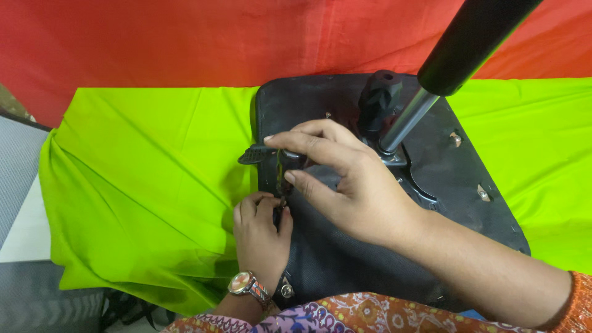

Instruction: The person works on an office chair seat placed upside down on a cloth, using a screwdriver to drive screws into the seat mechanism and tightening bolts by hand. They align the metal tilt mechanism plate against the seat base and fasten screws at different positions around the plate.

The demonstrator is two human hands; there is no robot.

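Head view is showing a black chair seat base [345,259] lying upside down on a bright green cloth [142,172], with a red cloth [185,37] behind it. A metal gas cylinder [410,117] is rising from the mechanism in the middle, and a black knob [379,95] is standing beside it.

The right hand [357,191] is reaching across the base, and its thumb and first fingers are closing narrowly on the black lever handle [262,154] at the left edge of the seat. The left hand [262,231], wearing a wrist watch [246,285], is curling tightly around a small dark part [282,200] just below the lever; what exactly it is pinching I cannot tell.

To do this well, I think the right hand should be keeping the lever steady and level while the left fingers are working, so the small part is not slipping. The pressing should be going gently, because the fingers are very near to the edge of the base.
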